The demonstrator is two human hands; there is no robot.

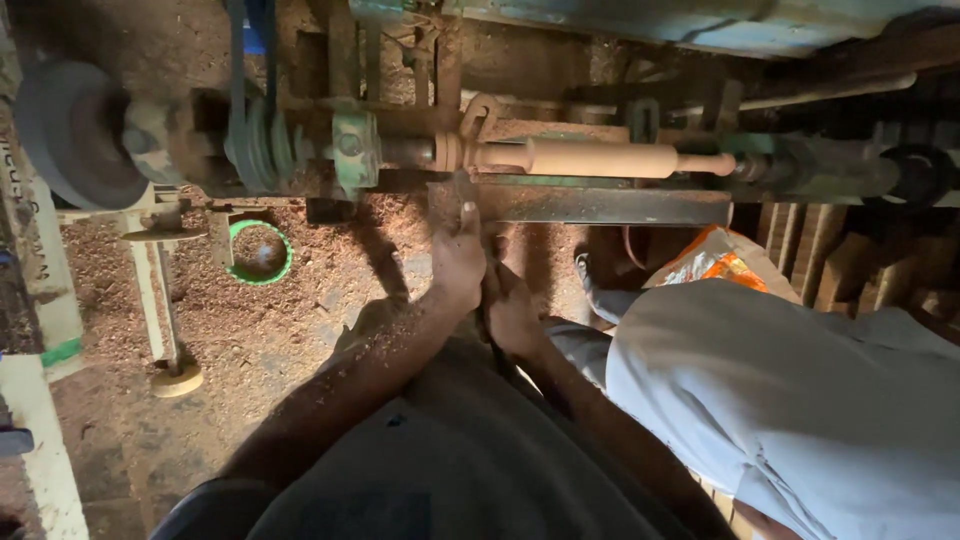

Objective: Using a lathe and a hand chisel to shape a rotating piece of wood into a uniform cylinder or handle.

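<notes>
A pale turned wooden spindle point(600, 158), shaped like a rolling pin, is mounted across a lathe point(352, 148). Below it runs a flat metal tool rest point(610, 206). My left hand point(458, 262) is closed round the front of a turning chisel point(466, 196), which lies on the rest and points up at the spindle's left end. My right hand point(512, 312) grips the chisel's dark handle just behind the left one. Both forearms are dusted with wood shavings. The blade tip is hard to make out in the shadow.
A grey grinding wheel point(62, 135) and a belt pulley point(256, 140) sit on the lathe's left end. A green ring point(284, 268) lies on the shavings-covered floor point(250, 330). Another person in a light grey shirt point(800, 400) is close at my right, beside an orange-and-white bag point(716, 260).
</notes>
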